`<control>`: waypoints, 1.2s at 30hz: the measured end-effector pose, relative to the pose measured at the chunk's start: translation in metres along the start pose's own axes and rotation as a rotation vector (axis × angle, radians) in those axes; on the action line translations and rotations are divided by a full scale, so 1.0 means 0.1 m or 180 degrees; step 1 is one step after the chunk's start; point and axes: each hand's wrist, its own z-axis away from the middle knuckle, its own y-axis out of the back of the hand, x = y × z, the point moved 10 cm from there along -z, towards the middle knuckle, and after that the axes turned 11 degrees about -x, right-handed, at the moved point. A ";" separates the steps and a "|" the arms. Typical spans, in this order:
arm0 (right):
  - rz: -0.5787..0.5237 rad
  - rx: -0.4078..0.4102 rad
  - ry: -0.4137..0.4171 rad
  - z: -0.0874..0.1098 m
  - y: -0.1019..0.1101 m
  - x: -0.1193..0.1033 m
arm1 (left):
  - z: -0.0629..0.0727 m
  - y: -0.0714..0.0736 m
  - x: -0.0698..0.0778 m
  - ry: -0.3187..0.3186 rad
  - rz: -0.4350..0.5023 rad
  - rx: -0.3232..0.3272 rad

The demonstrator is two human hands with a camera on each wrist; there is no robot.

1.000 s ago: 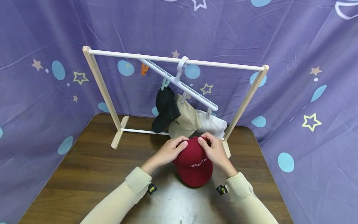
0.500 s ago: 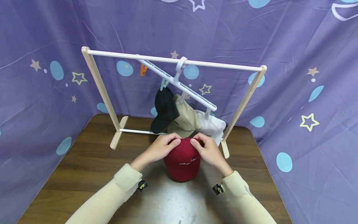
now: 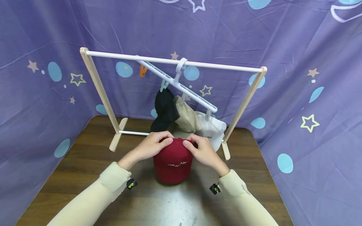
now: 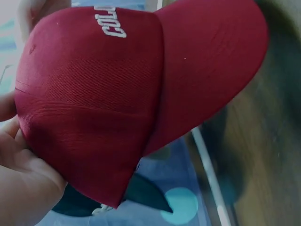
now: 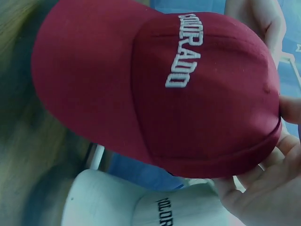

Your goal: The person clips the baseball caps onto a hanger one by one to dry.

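Observation:
Both hands hold a red baseball cap point(image 3: 173, 158) by the top of its crown, brim hanging down and white lettering facing me. My left hand point(image 3: 152, 145) pinches the crown's left side, thumb in front. On the right side my right hand point(image 3: 204, 151) grips it the same way. In the right wrist view the cap's lettering point(image 5: 184, 56) reads COLORADO. Behind it a white clip hanger point(image 3: 176, 82) hooks over a rack's rail. From its clips hang a black cap point(image 3: 164, 110), a beige cap point(image 3: 187, 117) and a white cap point(image 3: 210, 128).
The rack has a white top rail point(image 3: 226, 66) and wooden side posts point(image 3: 249, 102). An orange clip point(image 3: 143, 71) hangs from the hanger's far end, holding nothing. A brown wooden table point(image 3: 85, 169) lies below, with a purple patterned curtain point(image 3: 232, 28) around it.
Both hands have carried the red cap to the left, in front of the hanging caps. More of the white cap shows now. The view has also shifted slightly.

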 end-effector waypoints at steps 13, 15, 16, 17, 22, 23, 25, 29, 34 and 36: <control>-0.0019 -0.0271 0.0236 -0.26 -0.17 -0.42 | 0.21 0.42 -0.04 0.0055 -0.0012 -0.0038; -0.0035 -0.0267 0.0276 -0.31 -0.17 -0.48 | 0.23 0.49 -0.04 0.0054 -0.0039 -0.0033; -0.0037 -0.0263 0.0289 -0.34 -0.17 -0.51 | 0.24 0.53 -0.03 0.0050 -0.0060 -0.0028; -0.0036 -0.0255 0.0309 -0.36 -0.17 -0.53 | 0.24 0.56 -0.03 0.0056 -0.0075 -0.0026; -0.0010 -0.0259 0.0387 -0.50 -0.17 -0.62 | 0.28 0.74 0.00 0.0060 -0.0183 0.0021; 0.0000 -0.0258 0.0395 -0.53 -0.17 -0.63 | 0.29 0.77 0.01 0.0073 -0.0215 0.0034; 0.0021 -0.0261 0.0412 -0.58 -0.17 -0.66 | 0.29 0.84 0.01 0.0105 -0.0292 0.0064; 0.0103 -0.0233 0.0420 -0.67 -0.17 -0.68 | 0.31 0.94 0.02 0.0126 -0.0394 0.0122; 0.0256 -0.0231 0.0454 -0.77 -0.18 -0.75 | 0.32 1.03 0.01 0.0114 -0.0373 0.0129; 0.0317 -0.0230 0.0481 -0.80 -0.18 -0.78 | 0.32 1.05 -0.02 0.0137 -0.0346 0.0097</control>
